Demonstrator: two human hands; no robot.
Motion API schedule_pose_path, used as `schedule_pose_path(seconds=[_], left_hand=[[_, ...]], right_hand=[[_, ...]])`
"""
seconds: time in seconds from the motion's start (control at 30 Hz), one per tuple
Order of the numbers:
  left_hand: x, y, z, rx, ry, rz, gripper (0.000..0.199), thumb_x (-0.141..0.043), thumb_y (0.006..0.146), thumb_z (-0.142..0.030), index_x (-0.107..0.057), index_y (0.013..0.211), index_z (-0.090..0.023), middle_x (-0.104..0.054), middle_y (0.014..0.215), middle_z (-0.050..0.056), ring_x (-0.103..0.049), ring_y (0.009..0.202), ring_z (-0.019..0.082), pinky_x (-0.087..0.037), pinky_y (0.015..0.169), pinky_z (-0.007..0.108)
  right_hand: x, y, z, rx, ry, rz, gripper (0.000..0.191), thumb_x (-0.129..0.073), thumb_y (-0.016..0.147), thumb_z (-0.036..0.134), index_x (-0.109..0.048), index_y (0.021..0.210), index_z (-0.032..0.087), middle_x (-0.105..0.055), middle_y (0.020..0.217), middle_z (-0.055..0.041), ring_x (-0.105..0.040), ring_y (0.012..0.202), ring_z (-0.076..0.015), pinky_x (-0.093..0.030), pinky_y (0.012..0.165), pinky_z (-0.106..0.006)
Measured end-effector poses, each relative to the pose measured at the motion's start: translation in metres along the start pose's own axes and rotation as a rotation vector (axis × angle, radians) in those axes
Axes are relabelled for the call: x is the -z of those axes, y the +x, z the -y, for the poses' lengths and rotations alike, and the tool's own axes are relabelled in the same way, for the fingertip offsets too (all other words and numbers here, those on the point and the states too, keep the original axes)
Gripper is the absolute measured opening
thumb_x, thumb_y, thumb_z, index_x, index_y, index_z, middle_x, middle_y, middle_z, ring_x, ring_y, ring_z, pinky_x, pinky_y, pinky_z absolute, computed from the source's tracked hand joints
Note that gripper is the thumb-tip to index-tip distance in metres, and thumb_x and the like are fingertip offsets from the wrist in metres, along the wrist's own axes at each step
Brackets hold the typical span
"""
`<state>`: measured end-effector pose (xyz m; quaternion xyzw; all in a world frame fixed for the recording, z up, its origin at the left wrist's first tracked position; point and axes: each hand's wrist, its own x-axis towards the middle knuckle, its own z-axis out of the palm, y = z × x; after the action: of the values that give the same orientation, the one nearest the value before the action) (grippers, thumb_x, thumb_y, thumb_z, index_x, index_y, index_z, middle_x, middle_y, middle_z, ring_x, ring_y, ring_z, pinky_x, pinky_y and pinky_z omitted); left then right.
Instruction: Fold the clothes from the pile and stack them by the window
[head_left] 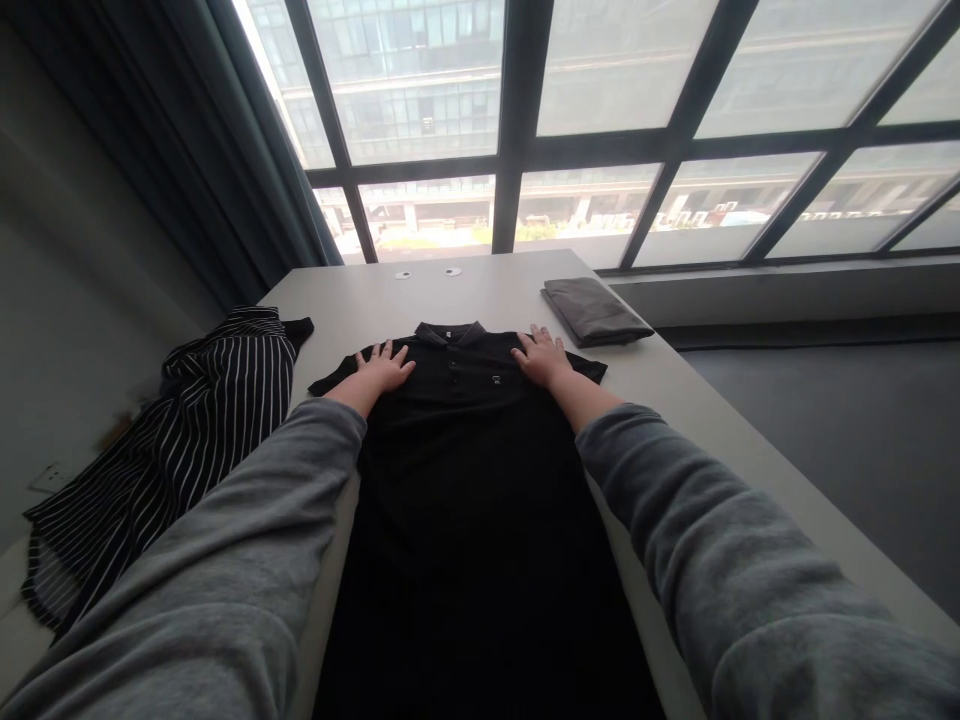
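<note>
A black short-sleeved polo shirt [480,480] lies front side up on the white table [337,295], its collar toward the window and its body running down to the bottom of the view. My left hand [384,368] rests flat on the shirt's left shoulder area, fingers spread. On the opposite shoulder, beside the small white chest logo, my right hand [541,358] also lies with its fingers apart. Neither hand grips the cloth. The shirt's lower hem cannot be seen.
A folded grey cloth [596,312] sits near the table's right edge. At the left, a black-and-white striped garment [225,400] hangs over the edge. Two white-rimmed discs lie at the far end, before a large window and a dark curtain [187,130].
</note>
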<state>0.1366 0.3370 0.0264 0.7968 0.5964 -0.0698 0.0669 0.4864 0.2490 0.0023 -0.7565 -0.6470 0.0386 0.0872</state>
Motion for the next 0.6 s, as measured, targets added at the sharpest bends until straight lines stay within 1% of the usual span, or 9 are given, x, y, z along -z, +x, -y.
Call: schedule_pose_path(seconds=[0.03, 0.1, 0.17, 0.2, 0.23, 0.3, 0.4, 0.5, 0.6], left_hand=[[0.003, -0.02, -0.006, -0.099, 0.014, -0.041, 0.071, -0.029, 0.11, -0.06, -0.027, 0.173, -0.027, -0.008, 0.182, 0.01, -0.01, 0.167, 0.04, -0.011, 0.129, 0.072], [0.006, -0.074, -0.014, -0.413, 0.008, -0.124, 0.064, -0.029, 0.112, -0.057, -0.037, 0.17, -0.029, -0.021, 0.181, 0.006, -0.02, 0.166, 0.034, -0.016, 0.133, 0.06], [0.002, -0.137, -0.016, -0.74, -0.056, -0.047, 0.058, -0.032, 0.112, -0.058, -0.046, 0.165, -0.036, -0.041, 0.173, 0.0, -0.04, 0.158, 0.027, -0.032, 0.13, 0.042], [-0.002, -0.168, -0.014, -0.86, -0.07, 0.025, 0.055, -0.037, 0.112, -0.058, -0.05, 0.162, -0.038, -0.048, 0.169, 0.0, -0.048, 0.152, 0.025, -0.038, 0.126, 0.038], [-0.007, -0.197, -0.009, -0.922, -0.06, 0.069, 0.052, -0.044, 0.11, -0.058, -0.055, 0.158, -0.04, -0.053, 0.165, 0.0, -0.054, 0.147, 0.025, -0.041, 0.124, 0.037], [-0.019, -0.243, 0.008, -0.867, -0.035, 0.048, 0.05, -0.06, 0.104, -0.055, -0.061, 0.152, -0.038, -0.056, 0.162, 0.003, -0.057, 0.143, 0.029, -0.046, 0.12, 0.043], [-0.033, -0.283, 0.038, -0.633, -0.031, -0.026, 0.05, -0.07, 0.098, -0.043, -0.066, 0.146, -0.03, -0.056, 0.161, 0.008, -0.058, 0.143, 0.032, -0.049, 0.119, 0.049], [-0.043, -0.311, 0.054, -0.438, -0.029, -0.083, 0.043, -0.068, 0.096, -0.035, -0.07, 0.139, -0.024, -0.06, 0.156, 0.012, -0.06, 0.141, 0.034, -0.05, 0.118, 0.053], [-0.049, -0.349, 0.048, -0.43, -0.053, -0.156, 0.048, -0.068, 0.095, -0.029, -0.066, 0.143, -0.027, -0.061, 0.155, 0.011, -0.056, 0.144, 0.036, -0.046, 0.12, 0.057]], right_hand=[[0.006, -0.017, 0.004, 0.048, 0.0, -0.064, 0.069, -0.032, 0.112, 0.055, -0.034, 0.171, 0.02, -0.012, 0.182, -0.0101, -0.007, 0.168, -0.0334, -0.01, 0.135, -0.057], [0.016, -0.065, 0.009, 0.191, 0.013, -0.146, 0.068, -0.039, 0.111, 0.052, -0.034, 0.171, 0.022, -0.015, 0.182, -0.0066, -0.005, 0.168, -0.0329, -0.008, 0.136, -0.055], [0.023, -0.126, 0.011, 0.339, 0.064, -0.158, 0.063, -0.045, 0.11, 0.048, -0.041, 0.169, 0.026, -0.023, 0.18, -0.0052, -0.007, 0.168, -0.0337, -0.011, 0.135, -0.059], [0.025, -0.16, 0.011, 0.441, 0.098, -0.127, 0.059, -0.047, 0.11, 0.044, -0.045, 0.166, 0.027, -0.027, 0.179, -0.0061, -0.012, 0.167, -0.034, -0.015, 0.135, -0.061], [0.026, -0.194, 0.011, 0.536, 0.137, -0.075, 0.057, -0.05, 0.109, 0.042, -0.05, 0.164, 0.028, -0.03, 0.178, -0.0071, -0.017, 0.166, -0.0347, -0.018, 0.134, -0.063], [0.028, -0.258, 0.012, 0.64, 0.211, 0.047, 0.055, -0.06, 0.105, 0.039, -0.055, 0.16, 0.031, -0.03, 0.177, -0.0081, -0.023, 0.164, -0.0367, -0.025, 0.132, -0.064], [0.031, -0.332, 0.018, 0.693, 0.289, 0.259, 0.062, -0.071, 0.099, 0.039, -0.057, 0.159, 0.034, -0.03, 0.177, -0.0081, -0.027, 0.163, -0.0392, -0.026, 0.131, -0.065], [0.031, -0.378, 0.025, 0.715, 0.339, 0.389, 0.072, -0.077, 0.094, 0.038, -0.052, 0.162, 0.036, -0.032, 0.176, -0.0079, -0.031, 0.161, -0.0392, -0.025, 0.131, -0.066], [0.026, -0.403, 0.022, 0.634, 0.352, 0.303, 0.058, -0.069, 0.099, 0.03, -0.06, 0.156, 0.033, -0.045, 0.17, -0.0091, -0.04, 0.158, -0.0378, -0.034, 0.129, -0.064]])
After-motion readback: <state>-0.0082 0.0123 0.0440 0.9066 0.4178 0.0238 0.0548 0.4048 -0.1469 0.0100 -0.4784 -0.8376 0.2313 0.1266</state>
